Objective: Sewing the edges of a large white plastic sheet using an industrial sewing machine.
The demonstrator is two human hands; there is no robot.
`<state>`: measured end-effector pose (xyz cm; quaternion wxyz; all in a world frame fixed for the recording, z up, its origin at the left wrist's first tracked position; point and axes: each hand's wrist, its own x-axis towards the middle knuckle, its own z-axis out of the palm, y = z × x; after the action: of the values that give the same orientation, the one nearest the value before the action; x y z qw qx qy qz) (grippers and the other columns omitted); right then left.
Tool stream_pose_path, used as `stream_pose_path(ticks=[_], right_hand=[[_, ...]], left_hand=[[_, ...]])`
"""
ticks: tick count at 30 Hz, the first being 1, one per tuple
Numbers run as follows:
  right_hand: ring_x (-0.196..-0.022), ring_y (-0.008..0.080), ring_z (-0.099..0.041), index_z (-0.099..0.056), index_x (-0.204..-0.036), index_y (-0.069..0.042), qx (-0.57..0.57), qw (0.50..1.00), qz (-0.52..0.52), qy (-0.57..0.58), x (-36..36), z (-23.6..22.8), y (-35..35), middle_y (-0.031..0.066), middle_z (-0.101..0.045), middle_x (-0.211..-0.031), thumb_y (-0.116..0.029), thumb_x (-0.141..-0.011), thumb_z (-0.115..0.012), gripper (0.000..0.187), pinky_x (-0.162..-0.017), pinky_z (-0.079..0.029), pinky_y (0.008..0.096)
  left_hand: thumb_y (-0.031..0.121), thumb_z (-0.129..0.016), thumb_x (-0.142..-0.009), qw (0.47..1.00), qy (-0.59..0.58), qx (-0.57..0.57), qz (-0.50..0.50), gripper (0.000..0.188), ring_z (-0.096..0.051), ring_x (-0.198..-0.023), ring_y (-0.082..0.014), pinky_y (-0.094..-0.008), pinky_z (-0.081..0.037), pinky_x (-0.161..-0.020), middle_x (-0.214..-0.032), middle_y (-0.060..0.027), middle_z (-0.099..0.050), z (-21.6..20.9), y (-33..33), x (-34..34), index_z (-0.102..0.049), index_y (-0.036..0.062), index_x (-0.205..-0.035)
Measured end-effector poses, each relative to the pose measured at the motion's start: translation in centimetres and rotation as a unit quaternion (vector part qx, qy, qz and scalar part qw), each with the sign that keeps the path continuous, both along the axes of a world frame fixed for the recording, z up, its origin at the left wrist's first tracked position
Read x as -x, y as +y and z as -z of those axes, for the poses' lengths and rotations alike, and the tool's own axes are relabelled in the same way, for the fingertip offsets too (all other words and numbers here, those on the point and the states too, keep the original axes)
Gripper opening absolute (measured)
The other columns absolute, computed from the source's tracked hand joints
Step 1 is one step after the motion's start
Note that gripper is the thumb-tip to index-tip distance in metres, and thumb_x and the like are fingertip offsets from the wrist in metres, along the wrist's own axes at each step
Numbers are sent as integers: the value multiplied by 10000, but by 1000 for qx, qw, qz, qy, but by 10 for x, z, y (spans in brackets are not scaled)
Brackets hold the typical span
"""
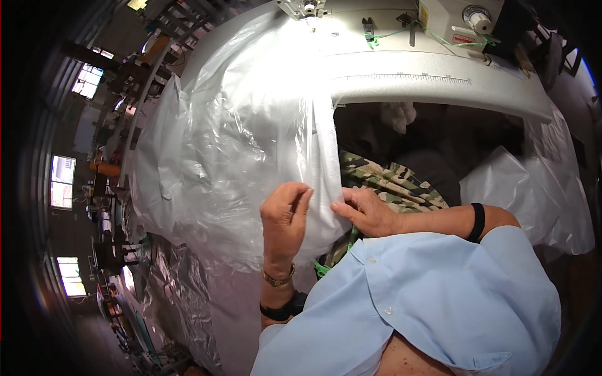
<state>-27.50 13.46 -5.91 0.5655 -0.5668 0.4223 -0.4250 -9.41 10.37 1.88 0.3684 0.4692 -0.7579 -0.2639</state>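
My left hand (285,219) is closed in a pinch over the clear plastic sheet (213,156). What lies between its thumb and forefinger is too small to make out. On the other side of a narrow strip of white woven fabric (325,144), my right hand (370,213) grips the fabric's edge, thumb on top and fingers partly hidden behind. The fabric hangs along the right border of the plastic, running from the sewing machine table down toward me. Camouflage cloth (392,182) shows over my lap beyond the right hand.
A sewing machine (461,22) stands at the far side, its needle area (307,7) under a bright lamp. Thread snips (369,28) and green thread (433,34) lie on its bed. More plastic sheeting (527,194) hangs at the right. A dark opening cuts into the table.
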Motion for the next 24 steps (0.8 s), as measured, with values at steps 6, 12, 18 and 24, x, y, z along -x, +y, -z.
stream_pose_path(ticks=[6, 12, 18, 24], right_hand=[[-605, 150, -553, -627, -965, -10, 86, 993, -71, 49, -5, -3, 9, 97, -620, -710, -212, -976, -587, 206, -574, -439, 321], [-573, 299, -560, -563, -777, -33, 149, 976, -118, 108, -11, -1, 11, 147, -565, -642, -226, -921, -638, 253, -554, -442, 394], [-542, 341, -567, -537, -688, -41, 203, 962, -119, 140, -13, 0, 10, 150, -552, -577, -213, -872, -664, 283, -521, -436, 438], [-480, 346, -561, -556, -689, -41, 208, 953, -141, 171, -18, -4, 8, 150, -526, -517, -200, -852, -664, 253, -477, -428, 441]], left_hand=[[-8, -634, -909, 997, -34, -40, 57, 40, -506, -609, -71, -225, -409, -560, -698, -45, -559, 16, 1, 6, -628, -46, -921], [-4, -627, -896, 997, -14, -57, 55, 59, -505, -576, -176, -297, -407, -542, -735, -118, -574, 15, 6, 8, -635, -40, -943], [-1, -626, -895, 998, -5, -65, 13, 79, -513, -586, -177, -303, -413, -548, -736, -110, -576, 17, 13, 4, -652, -44, -956], [28, -632, -904, 996, 1, -90, 16, 97, -521, -567, -162, -294, -412, -535, -727, -112, -592, 25, 13, 1, -665, -43, -962]])
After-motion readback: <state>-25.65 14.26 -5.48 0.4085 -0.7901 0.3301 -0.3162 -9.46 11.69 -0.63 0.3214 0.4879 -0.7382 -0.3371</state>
